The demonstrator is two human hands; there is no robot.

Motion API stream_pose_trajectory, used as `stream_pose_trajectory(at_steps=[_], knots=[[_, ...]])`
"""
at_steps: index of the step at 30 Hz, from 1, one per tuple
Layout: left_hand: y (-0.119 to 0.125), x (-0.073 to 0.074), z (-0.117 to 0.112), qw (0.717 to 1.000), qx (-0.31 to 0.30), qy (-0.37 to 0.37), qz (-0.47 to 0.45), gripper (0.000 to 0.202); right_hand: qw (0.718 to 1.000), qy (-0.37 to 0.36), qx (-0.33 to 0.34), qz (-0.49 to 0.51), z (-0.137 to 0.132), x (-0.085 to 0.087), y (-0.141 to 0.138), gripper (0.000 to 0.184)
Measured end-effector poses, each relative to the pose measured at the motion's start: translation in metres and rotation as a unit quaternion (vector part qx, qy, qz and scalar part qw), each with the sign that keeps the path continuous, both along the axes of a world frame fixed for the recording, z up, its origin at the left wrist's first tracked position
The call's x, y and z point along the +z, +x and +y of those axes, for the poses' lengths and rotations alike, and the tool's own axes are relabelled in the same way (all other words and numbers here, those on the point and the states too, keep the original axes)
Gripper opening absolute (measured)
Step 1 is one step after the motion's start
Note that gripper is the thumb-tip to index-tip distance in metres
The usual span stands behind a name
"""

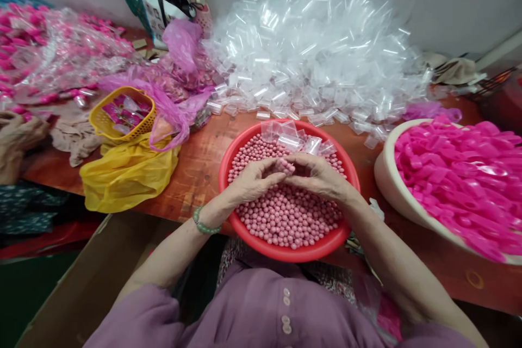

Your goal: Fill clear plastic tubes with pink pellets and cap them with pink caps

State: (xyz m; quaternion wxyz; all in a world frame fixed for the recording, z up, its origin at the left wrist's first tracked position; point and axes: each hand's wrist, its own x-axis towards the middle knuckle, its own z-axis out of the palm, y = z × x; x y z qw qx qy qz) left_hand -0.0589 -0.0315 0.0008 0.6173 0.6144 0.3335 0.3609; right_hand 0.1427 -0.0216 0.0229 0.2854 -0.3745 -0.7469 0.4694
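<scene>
My left hand (253,178), with a green bead bracelet (200,223) on its wrist, meets my right hand (318,176) above a red basin (289,254). Both hands are closed, fingers curled around a small cluster of pink beads (285,166) between the fingertips. Whether a clear sleeve surrounds these beads, I cannot tell. Loose round pink beads (285,217) fill the basin below. Several clear plastic sleeves (290,142) lie on the beads at the far side, just beyond my fingers.
Clear plastic sleeves (318,60) form a large heap behind the basin. At right stands a white tub (387,174) of bright pink plastic pieces (460,174). A yellow basket (122,133) and yellow bag (130,176) sit left. Another person's hands (20,138) work at far left.
</scene>
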Motion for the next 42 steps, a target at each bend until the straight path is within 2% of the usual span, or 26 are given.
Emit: stream_pose_trajectory(at_steps=[4,6,8,10,15,20,22,27,32,35,39,42], knots=[[0.001,0.002,0.001,0.999,0.004,-0.032,0.010,0.029,0.999,0.022,-0.010,-0.032,-0.001,0.005,0.000,0.022],[-0.001,0.002,0.002,0.999,0.015,-0.041,0.015,0.030,0.999,0.012,-0.028,-0.029,-0.001,0.006,0.000,0.030],[-0.003,0.003,0.002,0.998,0.027,-0.046,0.022,0.031,0.999,0.003,-0.035,-0.025,0.000,0.007,0.001,0.048],[-0.004,0.003,0.002,0.998,0.027,-0.049,0.027,0.032,0.999,0.010,-0.023,-0.028,0.003,0.009,0.002,0.054],[-0.006,0.003,0.003,0.998,0.018,-0.067,0.005,0.027,0.998,0.055,0.001,-0.031,0.007,0.014,-0.001,0.035],[-0.009,-0.003,0.005,0.996,0.012,-0.082,-0.023,0.028,0.998,0.041,-0.057,0.007,0.006,0.009,-0.005,0.026],[-0.009,-0.005,0.006,0.996,0.017,-0.086,-0.014,0.030,0.997,0.022,-0.065,0.027,0.006,0.006,-0.005,0.029],[-0.009,-0.007,0.006,0.995,0.034,-0.088,-0.026,0.032,0.999,-0.005,-0.025,0.030,0.010,0.002,-0.006,0.036],[-0.009,-0.002,0.006,0.985,0.055,-0.102,-0.125,0.040,0.999,0.039,-0.007,-0.014,0.007,0.004,-0.005,0.059],[-0.008,0.000,0.008,0.987,0.066,-0.080,-0.119,0.037,0.998,0.060,-0.004,-0.013,0.002,0.004,-0.002,0.069],[-0.008,-0.001,0.008,0.992,0.060,-0.046,-0.097,0.032,0.998,0.056,-0.023,-0.008,-0.002,0.000,0.004,0.070],[-0.009,-0.002,0.007,0.992,0.042,-0.065,-0.095,0.031,0.997,0.045,-0.065,0.005,0.002,-0.006,0.011,0.068]])
